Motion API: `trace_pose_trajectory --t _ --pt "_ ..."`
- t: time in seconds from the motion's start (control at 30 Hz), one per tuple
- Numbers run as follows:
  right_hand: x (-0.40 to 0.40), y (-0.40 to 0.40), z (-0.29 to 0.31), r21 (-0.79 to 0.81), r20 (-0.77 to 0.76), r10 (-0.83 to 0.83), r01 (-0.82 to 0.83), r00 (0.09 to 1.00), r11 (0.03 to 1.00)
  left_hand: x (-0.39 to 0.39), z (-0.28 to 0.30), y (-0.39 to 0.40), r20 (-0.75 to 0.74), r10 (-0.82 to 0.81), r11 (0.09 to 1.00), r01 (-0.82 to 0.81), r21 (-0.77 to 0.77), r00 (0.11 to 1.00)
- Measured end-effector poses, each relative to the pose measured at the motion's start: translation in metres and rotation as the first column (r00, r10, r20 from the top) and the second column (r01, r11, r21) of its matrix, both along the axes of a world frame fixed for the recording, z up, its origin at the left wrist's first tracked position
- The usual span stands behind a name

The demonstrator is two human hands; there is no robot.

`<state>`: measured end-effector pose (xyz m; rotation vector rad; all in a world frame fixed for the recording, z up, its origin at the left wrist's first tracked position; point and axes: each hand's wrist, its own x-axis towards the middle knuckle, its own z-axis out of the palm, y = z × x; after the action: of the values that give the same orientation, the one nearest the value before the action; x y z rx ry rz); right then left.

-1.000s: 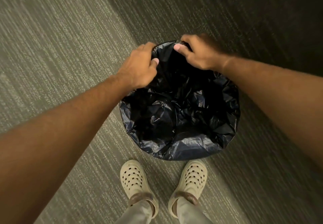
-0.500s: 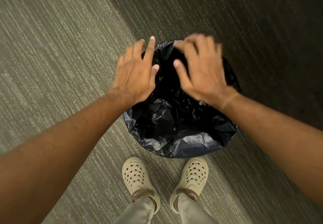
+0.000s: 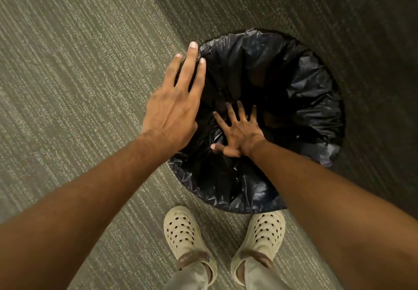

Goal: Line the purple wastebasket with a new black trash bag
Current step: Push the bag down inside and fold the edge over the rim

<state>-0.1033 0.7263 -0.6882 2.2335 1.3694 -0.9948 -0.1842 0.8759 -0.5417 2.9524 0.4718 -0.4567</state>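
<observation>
Pressing down inside the black trash bag (image 3: 300, 90), the right hand (image 3: 239, 132) spreads flat, its grip wide; the left hand (image 3: 174, 111) hovers open-fingered over the bag-draped rim on the carpet (image 3: 79, 68).

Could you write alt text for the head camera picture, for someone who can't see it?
Seen from above, a person's right hand, fingers spread, reaches into a black trash bag draped over a bin. The open left hand is at its left edge; carpet lies beneath.
</observation>
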Motion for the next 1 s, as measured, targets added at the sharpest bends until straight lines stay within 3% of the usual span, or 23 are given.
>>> trace_pose_trajectory --t 0.27,0.43,0.5,0.7,0.9,1.0 --pt "0.003 -0.002 -0.017 -0.16 0.032 0.007 -0.002 0.999 0.987 -0.002 -0.006 0.003 0.032 -0.039 0.997 0.037 0.068 0.999" --pt "0.006 -0.007 0.028 0.161 0.18 0.111 -0.141 0.977 0.977 0.0 0.0 0.001 0.012 -0.039 0.996 0.037 0.078 0.999" --pt "0.012 -0.011 0.04 0.195 0.219 0.143 -0.187 0.965 0.963 0.0 0.003 0.001 0.009 -0.035 0.996 0.034 0.084 0.999" --pt "0.035 -0.01 0.017 0.079 0.095 -0.047 0.039 0.994 0.996 -0.001 -0.003 0.001 0.059 -0.044 0.997 0.041 0.06 0.997" --pt "0.037 0.003 -0.024 -0.102 0.121 -0.032 0.044 0.992 0.994 -0.004 -0.011 0.001 0.092 -0.047 0.997 0.04 0.069 0.995" --pt "0.034 0.009 -0.016 -0.073 0.108 -0.108 0.117 0.988 0.99 -0.003 -0.01 0.002 0.067 -0.047 0.997 0.042 0.07 0.997"
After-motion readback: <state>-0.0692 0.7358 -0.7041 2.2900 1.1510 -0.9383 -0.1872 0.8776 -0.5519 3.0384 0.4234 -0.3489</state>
